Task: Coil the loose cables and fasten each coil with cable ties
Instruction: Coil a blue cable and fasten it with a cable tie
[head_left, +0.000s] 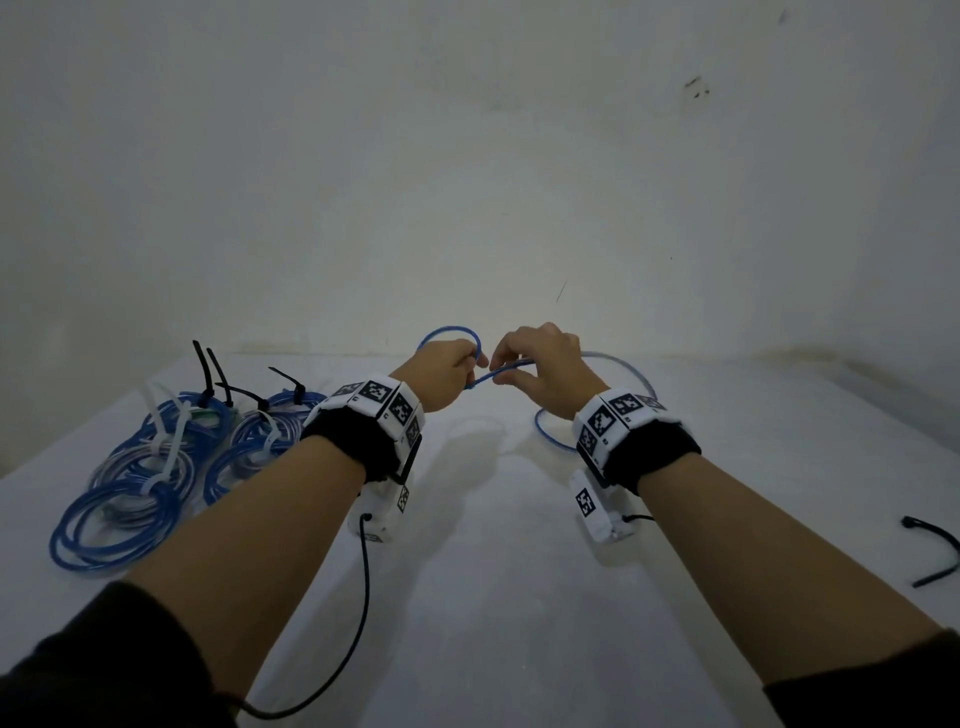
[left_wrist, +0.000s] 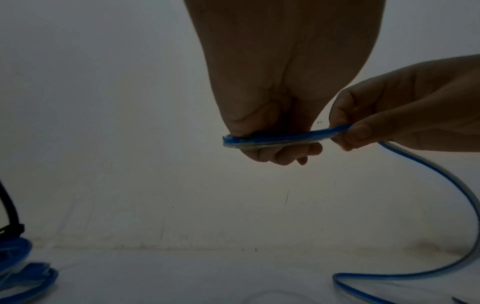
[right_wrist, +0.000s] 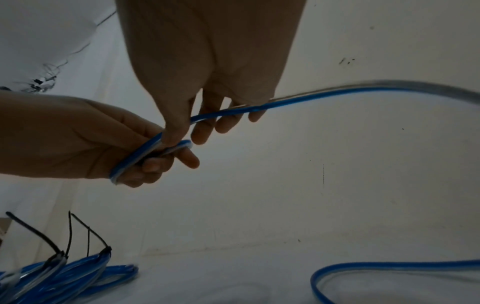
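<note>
While my left hand curls round the first small loop of the blue cable, my right hand pinches the same cable just beside it between thumb and fingers, both raised above the white table. From the right hand the loose length arcs down and trails onto the table near the right wrist. Beside my left forearm lie the finished coils, bound with black and white cable ties (their tails stick up untrimmed). One spare black cable tie waits well apart at the table's right edge.

I judge I'm early in winding this coil. To do it well, I'd let the cable slide through the right fingers rather than drag it, lay each new turn flat against the loop in the left hand at a matching size, and give a slight twist so it doesn't kink. The left fingers should hold firm enough that the turns don't spring open before I reach for the tie.
</note>
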